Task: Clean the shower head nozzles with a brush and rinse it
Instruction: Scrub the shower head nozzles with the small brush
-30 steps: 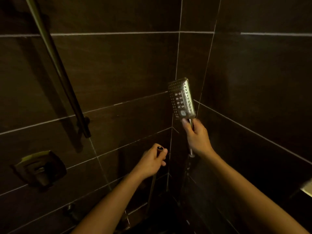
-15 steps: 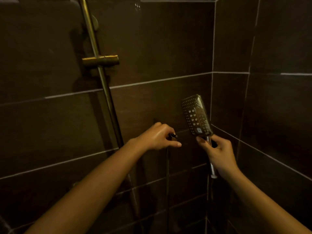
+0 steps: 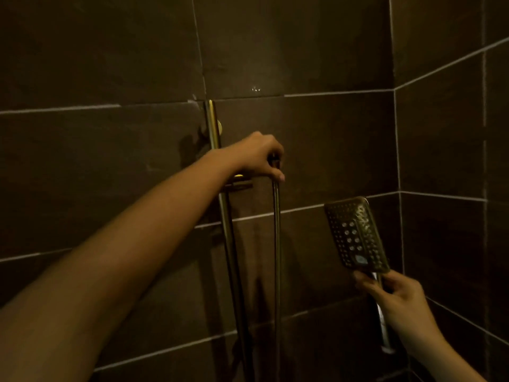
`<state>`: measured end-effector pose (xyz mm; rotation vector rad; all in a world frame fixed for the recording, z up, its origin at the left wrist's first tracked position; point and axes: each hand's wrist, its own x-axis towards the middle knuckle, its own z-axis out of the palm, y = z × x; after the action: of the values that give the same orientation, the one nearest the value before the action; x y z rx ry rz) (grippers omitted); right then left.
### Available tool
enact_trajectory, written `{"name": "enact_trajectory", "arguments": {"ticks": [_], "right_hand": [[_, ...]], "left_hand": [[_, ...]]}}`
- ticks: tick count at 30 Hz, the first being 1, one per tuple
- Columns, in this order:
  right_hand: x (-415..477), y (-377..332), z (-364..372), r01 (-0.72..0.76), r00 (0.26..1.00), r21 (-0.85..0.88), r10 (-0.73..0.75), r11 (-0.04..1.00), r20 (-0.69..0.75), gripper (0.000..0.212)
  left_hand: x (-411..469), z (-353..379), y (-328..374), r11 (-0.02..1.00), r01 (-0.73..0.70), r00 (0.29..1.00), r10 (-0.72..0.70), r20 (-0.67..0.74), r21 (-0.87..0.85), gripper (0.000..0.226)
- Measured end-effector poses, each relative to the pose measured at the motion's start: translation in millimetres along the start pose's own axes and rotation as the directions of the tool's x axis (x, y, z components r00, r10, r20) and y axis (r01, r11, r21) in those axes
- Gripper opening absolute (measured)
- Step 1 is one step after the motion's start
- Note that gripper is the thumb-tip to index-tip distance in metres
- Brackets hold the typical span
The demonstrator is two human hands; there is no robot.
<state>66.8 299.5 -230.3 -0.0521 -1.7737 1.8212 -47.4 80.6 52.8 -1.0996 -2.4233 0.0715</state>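
Observation:
A rectangular metal shower head (image 3: 355, 235) stands upright at the lower right, its nozzle face turned toward me. My right hand (image 3: 399, 301) grips its handle just below the head. My left hand (image 3: 259, 157) is raised and closed around the top of a thin dark shower hose (image 3: 276, 244), which hangs straight down from it. That hand sits right at the holder bracket (image 3: 238, 185) on the brass slide rail (image 3: 213, 128). No brush is in view.
Dark brown tiled walls meet in a corner (image 3: 396, 150) at the right. The rail runs down the back wall behind my left forearm. The light is dim.
My left hand has risen with the hose from waist height up to the bracket on the rail. My view has tilted upward, so the shower head now sits lower right.

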Motion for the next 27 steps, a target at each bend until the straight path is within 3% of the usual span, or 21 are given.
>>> {"name": "enact_trajectory", "arguments": {"ticks": [6,10,13,22,27], "right_hand": [[5.5,-3.6,13.4,-0.007,0.999,0.047,0.009,0.999,-0.042,0.018],[2.0,-6.3,11.8,0.007,1.0,0.016,-0.007,1.0,-0.025,0.018],[0.0,-9.3,10.6,-0.005,1.0,0.025,0.006,1.0,-0.019,0.018],[-2.8,-7.3,8.8,-0.012,1.0,0.035,0.013,0.999,-0.015,0.027],[-5.2,1.9,10.4,-0.041,0.999,0.068,0.043,0.997,-0.025,0.027]], "left_hand": [[14.5,-26.7,-43.4,0.978,0.182,0.979,-0.189,-0.069,-0.099,0.024],[7.3,-23.3,-52.1,0.97,0.212,0.971,-0.223,-0.09,-0.119,0.016],[2.1,-16.8,-47.8,0.965,0.236,0.97,-0.241,-0.03,-0.117,0.012],[-9.9,-6.6,-35.1,0.944,0.326,0.939,-0.319,0.128,-0.043,0.029],[-15.7,2.6,-25.2,0.939,0.343,0.935,-0.343,0.086,0.024,0.032]]}}
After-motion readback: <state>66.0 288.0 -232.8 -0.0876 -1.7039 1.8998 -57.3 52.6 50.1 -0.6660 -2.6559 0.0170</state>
